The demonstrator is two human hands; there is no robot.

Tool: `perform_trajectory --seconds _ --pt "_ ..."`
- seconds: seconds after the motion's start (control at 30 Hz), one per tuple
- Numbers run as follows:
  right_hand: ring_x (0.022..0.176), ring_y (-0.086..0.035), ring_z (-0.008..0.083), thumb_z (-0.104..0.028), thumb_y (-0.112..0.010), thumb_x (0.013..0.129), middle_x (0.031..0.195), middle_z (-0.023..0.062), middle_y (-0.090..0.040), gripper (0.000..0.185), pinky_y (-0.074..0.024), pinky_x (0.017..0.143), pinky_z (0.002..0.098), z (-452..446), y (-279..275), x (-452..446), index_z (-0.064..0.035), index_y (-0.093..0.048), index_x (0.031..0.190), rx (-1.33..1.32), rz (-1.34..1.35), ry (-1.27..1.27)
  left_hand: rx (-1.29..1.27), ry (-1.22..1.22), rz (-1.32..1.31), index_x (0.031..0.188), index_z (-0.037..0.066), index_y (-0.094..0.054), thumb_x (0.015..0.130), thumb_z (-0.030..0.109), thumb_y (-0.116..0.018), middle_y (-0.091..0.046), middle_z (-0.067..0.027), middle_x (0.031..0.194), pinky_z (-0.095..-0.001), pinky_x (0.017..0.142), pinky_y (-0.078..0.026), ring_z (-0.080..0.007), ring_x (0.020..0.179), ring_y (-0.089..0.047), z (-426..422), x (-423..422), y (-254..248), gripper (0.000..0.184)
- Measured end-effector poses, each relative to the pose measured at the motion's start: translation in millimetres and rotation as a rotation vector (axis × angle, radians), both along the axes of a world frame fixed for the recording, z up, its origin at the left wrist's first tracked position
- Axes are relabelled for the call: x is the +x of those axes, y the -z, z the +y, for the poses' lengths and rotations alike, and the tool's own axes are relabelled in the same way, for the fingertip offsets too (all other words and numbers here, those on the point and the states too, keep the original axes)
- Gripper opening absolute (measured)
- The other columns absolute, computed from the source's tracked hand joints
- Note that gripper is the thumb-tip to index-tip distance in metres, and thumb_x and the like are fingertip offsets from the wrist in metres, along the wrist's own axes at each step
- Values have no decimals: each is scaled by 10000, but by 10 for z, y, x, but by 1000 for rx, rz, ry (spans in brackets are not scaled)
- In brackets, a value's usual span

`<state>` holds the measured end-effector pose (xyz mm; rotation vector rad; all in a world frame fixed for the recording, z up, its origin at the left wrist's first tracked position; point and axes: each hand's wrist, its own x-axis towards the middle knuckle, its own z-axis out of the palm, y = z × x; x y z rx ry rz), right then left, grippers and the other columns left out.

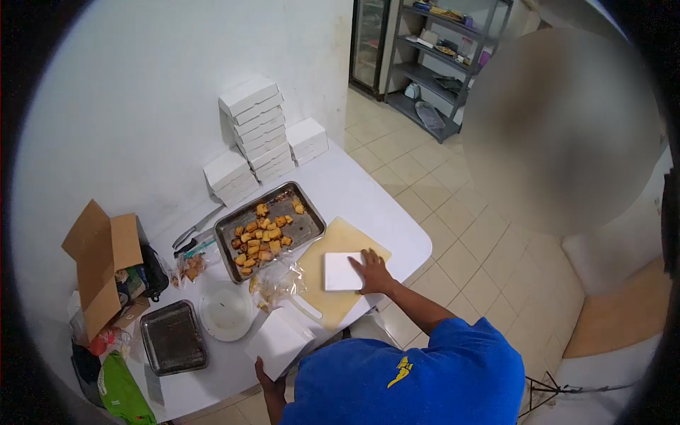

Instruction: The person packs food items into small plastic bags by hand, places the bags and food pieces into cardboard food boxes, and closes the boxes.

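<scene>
My right hand lies on the right end of a small white box, its fingers spread over the lid. That box is closed and rests on a yellowish cutting board. Lower left, my left hand grips the near edge of a second white box at the table's front edge; some of its fingers are hidden. Between the boxes lies a white-handled utensil. A clear plastic bag sits beside the board. Behind it, a metal tray holds browned, bite-size pastry pieces.
Stacked white boxes stand against the wall. On the left are a white plate, a dark tray, a knife, an opened cardboard box and a green bag. A shelf stands beyond the table.
</scene>
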<state>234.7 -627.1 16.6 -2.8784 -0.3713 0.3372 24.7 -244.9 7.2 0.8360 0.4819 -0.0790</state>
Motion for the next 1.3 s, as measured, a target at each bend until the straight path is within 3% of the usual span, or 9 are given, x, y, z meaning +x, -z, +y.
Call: perform_trajectory --seconds 0.2,0.27,0.43,0.47,0.53,0.87,1.0,1.13,1.3 --pt "1242 -263 484 -439 -817 440 1350 315 -260 1115 -386 938 547 -350 129 -270 -179 -304 1396 29 -156 267 -24 43 215 1310 145 -391 824 527 -463 -471 -97 1235 -453 873 -438 -295 1078 -511 96 216 -53 622" --pt "1196 -305 486 -425 -791 419 1311 302 -300 1091 -390 938 541 -407 137 -303 -199 -328 1381 -6 -165 357 150 10 93 1310 143 -392 829 520 -453 -467 -103 1241 -474 883 -430 -294 1093 -502 110 188 538 615" --pt "1203 -301 470 -431 -786 426 1328 281 -288 1089 -410 918 533 -560 26 -201 -206 -322 1384 -7 -85 436 -61 116 118 1316 124 -384 832 499 -447 -474 -116 1236 -500 894 -418 -303 1122 -485 -333 426 -194 615" --pt "1205 -301 466 -435 -785 429 1332 277 -285 1087 -412 916 531 -617 4 -142 -206 -321 1385 -14 -62 446 -78 121 110 1315 118 -385 830 498 -449 -482 -118 1228 -498 891 -421 -305 1119 -489 -353 468 -72 620" --pt "1208 -301 457 -440 -784 431 1333 273 -284 1086 -415 913 525 -761 28 9 -204 -322 1385 -35 -80 461 -108 135 92 1313 105 -385 825 498 -452 -496 -122 1211 -496 884 -426 -311 1111 -496 -411 499 152 630" --pt "1242 -252 445 -444 -784 470 1340 269 -250 1072 -397 891 565 -1387 176 802 -197 -299 1394 -1 -71 349 80 74 174 1297 72 -406 836 491 -447 -525 -146 1188 -481 887 -441 -322 1094 -516 -1656 1092 -588 624" --pt "1254 -229 451 -449 -782 484 1347 272 -233 1073 -356 920 591 -1478 150 1133 -176 -289 1397 55 -60 304 -82 68 84 1294 61 -408 848 498 -428 -529 -146 1181 -467 911 -428 -313 1093 -514 -1926 1312 -213 624" --pt "1287 -175 453 -489 -777 512 1367 290 -196 1093 -283 973 610 -1405 174 1344 -153 -252 1409 -2 -18 261 -11 82 100 1292 62 -414 851 496 -429 -523 -136 1202 -464 928 -413 -312 1105 -509 -2180 1447 -97 618" --pt "1273 -191 469 -512 -775 524 1362 306 -199 1115 -299 946 626 -1289 212 1596 -136 -223 1416 35 -21 215 44 -51 252 1290 70 -420 863 456 -446 -519 -135 1220 -461 930 -412 -305 1114 -510 -2430 1534 -40 576"
